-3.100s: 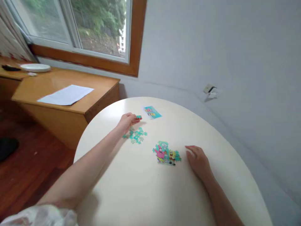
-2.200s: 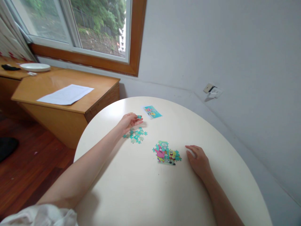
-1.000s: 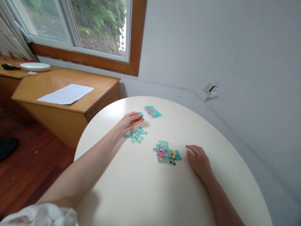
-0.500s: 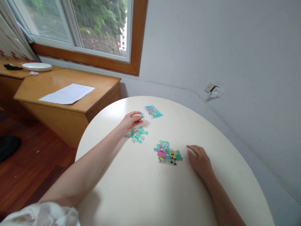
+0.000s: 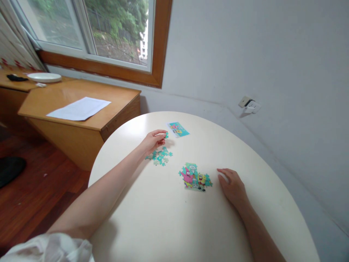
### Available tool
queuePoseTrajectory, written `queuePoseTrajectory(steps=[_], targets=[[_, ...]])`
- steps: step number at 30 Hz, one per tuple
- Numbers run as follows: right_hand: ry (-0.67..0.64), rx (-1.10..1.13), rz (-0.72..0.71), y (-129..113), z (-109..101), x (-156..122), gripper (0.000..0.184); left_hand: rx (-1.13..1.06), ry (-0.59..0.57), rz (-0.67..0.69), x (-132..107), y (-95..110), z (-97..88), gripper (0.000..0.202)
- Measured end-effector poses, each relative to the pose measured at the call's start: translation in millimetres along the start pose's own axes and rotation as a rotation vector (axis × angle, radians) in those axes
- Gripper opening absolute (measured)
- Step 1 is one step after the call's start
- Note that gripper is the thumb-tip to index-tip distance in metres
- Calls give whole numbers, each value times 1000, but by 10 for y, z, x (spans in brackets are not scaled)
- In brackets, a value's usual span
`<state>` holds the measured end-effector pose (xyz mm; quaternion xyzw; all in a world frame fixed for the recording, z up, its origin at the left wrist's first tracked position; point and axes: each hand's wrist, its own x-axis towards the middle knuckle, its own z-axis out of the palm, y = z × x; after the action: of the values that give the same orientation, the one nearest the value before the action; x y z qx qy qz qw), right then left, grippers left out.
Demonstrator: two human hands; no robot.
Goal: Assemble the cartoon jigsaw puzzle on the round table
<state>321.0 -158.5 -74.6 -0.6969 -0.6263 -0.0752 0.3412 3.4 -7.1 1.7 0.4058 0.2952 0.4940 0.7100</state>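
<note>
My left hand (image 5: 152, 141) is held just above the round white table (image 5: 169, 222), its fingers pinched on a teal puzzle piece (image 5: 166, 135). Below it lies a loose heap of teal puzzle pieces (image 5: 159, 157). In the middle of the table sits a partly joined cartoon puzzle (image 5: 195, 177). My right hand (image 5: 231, 185) rests flat on the table just right of that puzzle, fingers stretched out and holding nothing. A small picture card (image 5: 178, 129) lies beyond my left hand.
A wooden desk (image 5: 81, 120) with a sheet of paper (image 5: 79, 108) stands to the left under the window (image 5: 109, 32). A white plate (image 5: 44, 77) sits further left. A wall socket (image 5: 249, 104) is on the grey wall at right. Wooden floor lies at left.
My left hand has turned the teal piece in its fingertips and lifted it slightly toward the card. My right hand has stayed beside the joined puzzle.
</note>
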Motion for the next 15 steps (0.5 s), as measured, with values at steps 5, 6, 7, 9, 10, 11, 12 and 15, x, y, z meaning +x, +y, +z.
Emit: queuePoseTrajectory(steps=[5, 6, 7, 9, 10, 11, 12, 15], targets=[[14, 4, 12, -6, 1, -4, 27, -83, -44, -91, -15, 20, 1, 16], [17, 4, 10, -8, 1, -4, 27, -101, -48, -101, -17, 22, -1, 14], [17, 4, 8, -10, 1, -4, 27, -120, -51, -109, -17, 22, -3, 13], [12, 6, 10, -10, 1, -3, 28, -159, -61, -116, -11, 17, -9, 11], [8, 8, 13, -9, 1, -2, 28, -177, -68, -118, -6, 13, -13, 10], [5, 9, 17, -8, 1, 0, 28, -194, -76, -118, -1, 8, -17, 10], [4, 9, 20, -7, 2, 1, 28, -207, -82, -118, 4, 4, -20, 10], [7, 7, 20, -8, 2, 3, 28, -228, -93, -124, 8, 5, -18, 12]])
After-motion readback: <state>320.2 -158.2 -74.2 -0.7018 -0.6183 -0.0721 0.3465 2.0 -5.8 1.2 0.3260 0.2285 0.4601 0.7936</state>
